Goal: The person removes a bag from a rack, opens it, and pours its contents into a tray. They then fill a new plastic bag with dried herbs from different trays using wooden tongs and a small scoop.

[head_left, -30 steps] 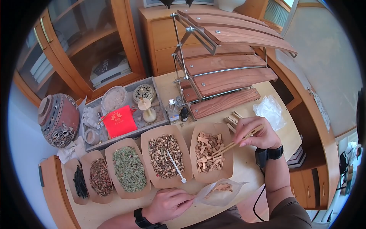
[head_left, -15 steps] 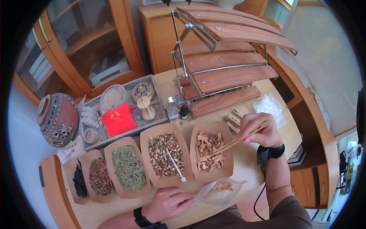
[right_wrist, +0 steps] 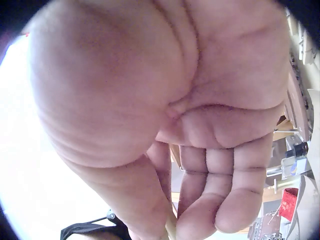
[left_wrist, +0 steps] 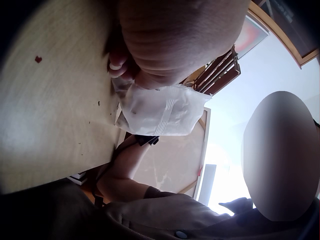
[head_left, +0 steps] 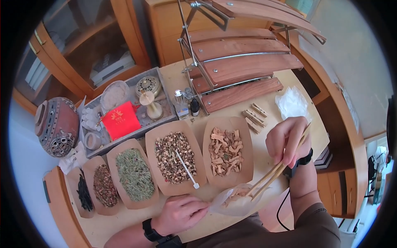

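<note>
My right hand [head_left: 288, 140] grips slim wooden tongs [head_left: 275, 173], whose tips reach into the mouth of a translucent pouch [head_left: 225, 209]. Pale brown dried slices show inside the pouch. With thumb and fingers, my left hand [head_left: 180, 215] pinches the pouch's left edge near the front of the table. The left wrist view shows the white pouch [left_wrist: 175, 115] below the left fingers. Behind it stands a paper tray [head_left: 247, 165] of similar dried slices. Beside that tray, another paper tray [head_left: 152, 136] holds chopped brown pieces with a small white scoop [head_left: 187, 168] on them.
Further left, paper trays hold green dried herb [head_left: 134, 173], reddish flakes [head_left: 105, 186] and dark strips [head_left: 84, 194]. A grey tray [head_left: 165, 109] with a red pouch [head_left: 121, 121] stands behind them. Wooden clothespins [head_left: 253, 120], crumpled plastic [head_left: 292, 103] and a slatted wooden rack [head_left: 248, 64] are at the back right.
My right hand has moved the tongs from the tray of dried slices toward me, down into the pouch. My left hand keeps its pinch on the pouch. The head view has tilted down.
</note>
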A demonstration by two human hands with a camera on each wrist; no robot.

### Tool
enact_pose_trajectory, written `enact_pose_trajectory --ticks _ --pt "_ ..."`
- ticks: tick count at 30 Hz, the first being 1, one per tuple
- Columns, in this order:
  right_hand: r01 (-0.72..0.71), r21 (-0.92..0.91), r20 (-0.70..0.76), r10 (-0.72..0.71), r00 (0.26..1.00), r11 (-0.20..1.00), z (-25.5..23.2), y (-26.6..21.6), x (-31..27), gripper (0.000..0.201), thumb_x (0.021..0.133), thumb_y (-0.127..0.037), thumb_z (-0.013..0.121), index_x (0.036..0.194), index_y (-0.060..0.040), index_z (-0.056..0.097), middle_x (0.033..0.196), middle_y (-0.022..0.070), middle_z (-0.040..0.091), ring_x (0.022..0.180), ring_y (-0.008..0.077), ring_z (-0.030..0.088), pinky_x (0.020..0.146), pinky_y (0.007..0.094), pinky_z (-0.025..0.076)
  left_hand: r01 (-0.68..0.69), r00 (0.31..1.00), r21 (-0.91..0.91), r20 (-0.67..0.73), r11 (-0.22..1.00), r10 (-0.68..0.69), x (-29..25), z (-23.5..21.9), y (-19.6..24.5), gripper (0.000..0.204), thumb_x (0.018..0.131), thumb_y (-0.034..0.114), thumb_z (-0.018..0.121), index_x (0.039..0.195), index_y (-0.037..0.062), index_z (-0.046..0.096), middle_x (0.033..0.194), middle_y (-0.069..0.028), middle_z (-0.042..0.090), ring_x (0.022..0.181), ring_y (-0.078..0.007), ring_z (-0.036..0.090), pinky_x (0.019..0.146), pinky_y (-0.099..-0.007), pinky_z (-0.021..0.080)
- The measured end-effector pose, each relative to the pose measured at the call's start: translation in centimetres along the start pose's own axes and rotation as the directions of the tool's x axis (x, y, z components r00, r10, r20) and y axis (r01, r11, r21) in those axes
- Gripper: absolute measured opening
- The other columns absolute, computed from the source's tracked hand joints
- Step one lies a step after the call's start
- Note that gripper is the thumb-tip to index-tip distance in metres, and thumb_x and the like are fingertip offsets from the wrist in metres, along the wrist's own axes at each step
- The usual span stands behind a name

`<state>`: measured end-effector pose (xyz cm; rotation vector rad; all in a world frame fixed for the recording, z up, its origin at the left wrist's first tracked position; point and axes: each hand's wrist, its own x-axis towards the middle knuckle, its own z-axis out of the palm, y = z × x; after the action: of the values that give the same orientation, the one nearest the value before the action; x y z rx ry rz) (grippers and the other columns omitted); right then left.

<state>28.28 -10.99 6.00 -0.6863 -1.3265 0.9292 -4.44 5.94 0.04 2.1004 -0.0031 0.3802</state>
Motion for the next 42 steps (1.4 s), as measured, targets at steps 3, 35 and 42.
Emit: enact_pose_trajectory --ticks 3,35,42 --pt "0.060 0.049 -0.162 -0.051 0.985 0.997 0.0 0.3 -0.2 0.021 0.078 -0.017 0.091 0.082 0.0006 0.079 0.078 0.0166 0.071 0.064 0.0243 0.064 0.058 0.0337 0.046 -0.001 1.000 0.001 0.000 1.000 0.001 0.1 0.0 0.1 0.013 0.081 0.004 0.083 0.092 0.0038 0.078 0.082 -0.0057 0.073 0.065 -0.0215 0.069 0.059 -0.0330 0.057" --pt "-0.266 -0.453 -0.088 0.254 0.963 0.851 2.2 1.2 1.6 0.017 0.085 -0.002 0.083 0.101 -0.0001 0.081 0.098 0.0132 0.075 0.093 0.0233 0.070 0.082 0.0324 0.055 -0.031 0.999 0.006 -0.020 0.999 0.032 -0.2 0.0 -0.2 0.019 0.079 0.002 0.083 0.098 0.0049 0.081 0.087 -0.0065 0.076 0.067 -0.0196 0.071 0.060 -0.0315 0.058" --pt "-0.283 -0.475 -0.082 0.278 0.957 0.834 1.8 1.0 1.4 0.016 0.085 -0.004 0.084 0.100 0.0003 0.081 0.094 0.0112 0.076 0.086 0.0213 0.069 0.077 0.0317 0.054 -0.043 0.999 0.004 -0.021 0.999 0.043 -0.2 0.1 -0.3 0.018 0.080 0.002 0.083 0.098 0.0045 0.081 0.087 -0.0071 0.076 0.067 -0.0197 0.071 0.060 -0.0314 0.058"
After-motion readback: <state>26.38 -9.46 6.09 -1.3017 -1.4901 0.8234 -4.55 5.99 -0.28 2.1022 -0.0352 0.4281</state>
